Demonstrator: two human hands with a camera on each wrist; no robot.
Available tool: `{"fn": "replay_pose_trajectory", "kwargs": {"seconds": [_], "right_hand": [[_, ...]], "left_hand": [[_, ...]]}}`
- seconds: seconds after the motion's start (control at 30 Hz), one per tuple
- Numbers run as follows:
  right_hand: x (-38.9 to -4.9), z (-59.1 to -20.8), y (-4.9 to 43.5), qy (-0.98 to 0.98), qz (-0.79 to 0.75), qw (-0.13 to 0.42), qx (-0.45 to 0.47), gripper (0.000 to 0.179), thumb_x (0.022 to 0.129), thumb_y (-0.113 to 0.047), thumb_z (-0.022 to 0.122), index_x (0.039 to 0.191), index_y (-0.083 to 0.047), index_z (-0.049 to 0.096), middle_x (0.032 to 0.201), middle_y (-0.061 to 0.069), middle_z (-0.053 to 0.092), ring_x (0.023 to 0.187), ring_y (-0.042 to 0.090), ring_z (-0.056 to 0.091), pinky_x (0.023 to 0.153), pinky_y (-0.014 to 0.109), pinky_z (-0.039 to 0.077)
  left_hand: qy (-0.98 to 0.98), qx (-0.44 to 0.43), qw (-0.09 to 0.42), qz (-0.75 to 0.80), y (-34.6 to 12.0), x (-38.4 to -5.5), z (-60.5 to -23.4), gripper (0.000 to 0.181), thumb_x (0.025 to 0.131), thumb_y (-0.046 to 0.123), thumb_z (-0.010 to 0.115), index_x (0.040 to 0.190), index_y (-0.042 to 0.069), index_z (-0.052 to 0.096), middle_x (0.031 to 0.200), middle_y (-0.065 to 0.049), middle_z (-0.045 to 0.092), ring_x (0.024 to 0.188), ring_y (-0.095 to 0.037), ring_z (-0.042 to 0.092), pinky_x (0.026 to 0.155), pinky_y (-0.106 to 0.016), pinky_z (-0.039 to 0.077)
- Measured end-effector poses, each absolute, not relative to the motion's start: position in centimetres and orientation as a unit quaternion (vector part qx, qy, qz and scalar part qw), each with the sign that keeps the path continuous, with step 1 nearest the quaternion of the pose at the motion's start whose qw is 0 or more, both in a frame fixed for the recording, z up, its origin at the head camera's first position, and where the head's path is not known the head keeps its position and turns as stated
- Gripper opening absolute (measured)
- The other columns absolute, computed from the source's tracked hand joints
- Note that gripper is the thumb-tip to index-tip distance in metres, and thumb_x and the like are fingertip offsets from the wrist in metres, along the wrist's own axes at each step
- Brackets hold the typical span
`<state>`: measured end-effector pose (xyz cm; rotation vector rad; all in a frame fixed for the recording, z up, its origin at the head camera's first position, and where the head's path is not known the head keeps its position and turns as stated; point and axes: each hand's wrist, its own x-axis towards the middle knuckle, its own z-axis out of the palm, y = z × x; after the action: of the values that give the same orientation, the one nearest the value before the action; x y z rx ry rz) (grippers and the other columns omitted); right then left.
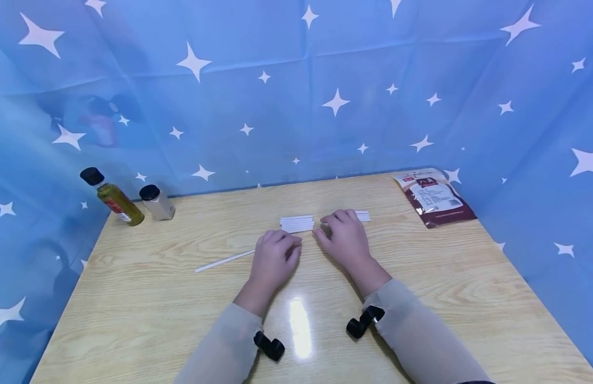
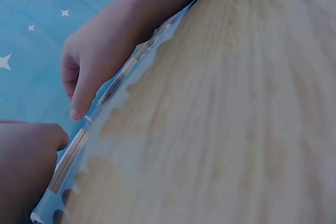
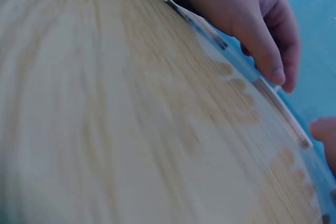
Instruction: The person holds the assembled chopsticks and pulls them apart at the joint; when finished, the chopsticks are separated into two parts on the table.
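Note:
Short white sticks point(image 1: 296, 224) lie side by side in a flat row at the middle of the table. My left hand point(image 1: 276, 258) is just in front of this row, fingers bent loosely and fingertips low over the wood. A longer white stick point(image 1: 224, 261) runs in from the left and disappears behind that hand. Beyond the row's right end is my right hand point(image 1: 345, 237), its thumb and index finger apart by the gap. It partly covers a second row of white sticks point(image 1: 362, 215). In the left wrist view, the middle sticks point(image 2: 70, 161) lie between both hands.
An oil bottle point(image 1: 118, 202) with a black cap stands at the back left, beside a small black-lidded jar point(image 1: 158, 204). A brown and white food packet point(image 1: 435, 198) lies at the back right. A blue star-patterned curtain point(image 1: 277, 106) hangs behind the wooden table point(image 1: 147, 320).

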<state>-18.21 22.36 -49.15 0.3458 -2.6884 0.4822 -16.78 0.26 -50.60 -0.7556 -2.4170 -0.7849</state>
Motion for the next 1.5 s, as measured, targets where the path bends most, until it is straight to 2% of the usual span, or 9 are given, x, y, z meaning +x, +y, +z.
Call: {"fn": "replay_pose_trajectory", "kwargs": {"seconds": [0.33,0.53,0.7,0.93,1.23,1.37,1.5], "right_hand": [[-18.5,-49.6,18.8,-0.949,0.181,0.197,0.167,0.029,0.099,-0.038,0.077,0.109,-0.012,0.080,0.110,0.008,0.073,0.109,0.033,0.060,0.099,0.047,0.050],[-18.6,-49.5,16.9,-0.943,0.184,0.205,0.188,0.023,0.098,-0.036,0.078,0.105,-0.014,0.081,0.102,0.004,0.073,0.095,0.027,0.059,0.087,0.042,0.052],[-18.5,-49.6,15.1,-0.935,0.193,0.213,0.209,0.021,0.097,-0.035,0.080,0.102,-0.015,0.081,0.098,0.002,0.072,0.090,0.025,0.059,0.082,0.039,0.053],[-18.3,-49.7,12.6,-0.931,0.184,0.213,0.231,0.021,0.097,-0.036,0.079,0.102,-0.015,0.081,0.100,0.002,0.071,0.093,0.024,0.060,0.086,0.039,0.054],[-18.0,-49.9,9.8,-0.916,0.202,0.206,0.279,0.018,0.095,-0.033,0.079,0.102,-0.016,0.081,0.095,0.000,0.067,0.086,0.023,0.056,0.078,0.036,0.051],[-17.9,-49.9,9.5,-0.910,0.213,0.203,0.293,0.014,0.095,-0.030,0.083,0.102,-0.018,0.084,0.098,0.002,0.067,0.089,0.024,0.056,0.078,0.036,0.050],[-17.9,-50.0,9.5,-0.912,0.211,0.196,0.293,0.011,0.097,-0.030,0.082,0.104,-0.022,0.086,0.101,0.003,0.066,0.091,0.024,0.053,0.080,0.037,0.048]], "left_hand": [[-0.883,-0.266,0.253,-0.294,-2.3,-16.1,-50.7,0.010,0.090,0.013,0.083,0.100,0.013,0.083,0.097,-0.003,0.075,0.095,-0.027,0.068,0.083,-0.046,0.054],[-0.873,-0.250,0.258,-0.328,-4.6,-15.8,-50.7,0.015,0.087,0.008,0.084,0.102,0.005,0.082,0.107,-0.012,0.072,0.101,-0.035,0.064,0.090,-0.052,0.052],[-0.881,-0.229,0.255,-0.327,-6.6,-15.4,-50.8,0.019,0.087,0.009,0.084,0.106,0.005,0.081,0.111,-0.013,0.070,0.104,-0.037,0.063,0.091,-0.055,0.050],[-0.886,-0.201,0.245,-0.340,-9.1,-14.8,-51.0,0.024,0.086,0.008,0.085,0.110,0.006,0.080,0.111,-0.013,0.070,0.103,-0.038,0.060,0.091,-0.055,0.045],[-0.893,-0.179,0.258,-0.324,-12.3,-13.5,-51.1,0.027,0.086,0.010,0.084,0.113,0.008,0.080,0.114,-0.013,0.069,0.108,-0.040,0.058,0.090,-0.058,0.038],[-0.903,-0.144,0.245,-0.321,-13.7,-12.7,-51.0,0.030,0.086,0.011,0.084,0.115,0.008,0.079,0.118,-0.014,0.067,0.113,-0.042,0.055,0.091,-0.060,0.035],[-0.919,-0.097,0.220,-0.313,-14.6,-12.2,-50.9,0.031,0.089,0.009,0.081,0.119,0.002,0.077,0.121,-0.018,0.066,0.118,-0.045,0.053,0.095,-0.064,0.034]]}}
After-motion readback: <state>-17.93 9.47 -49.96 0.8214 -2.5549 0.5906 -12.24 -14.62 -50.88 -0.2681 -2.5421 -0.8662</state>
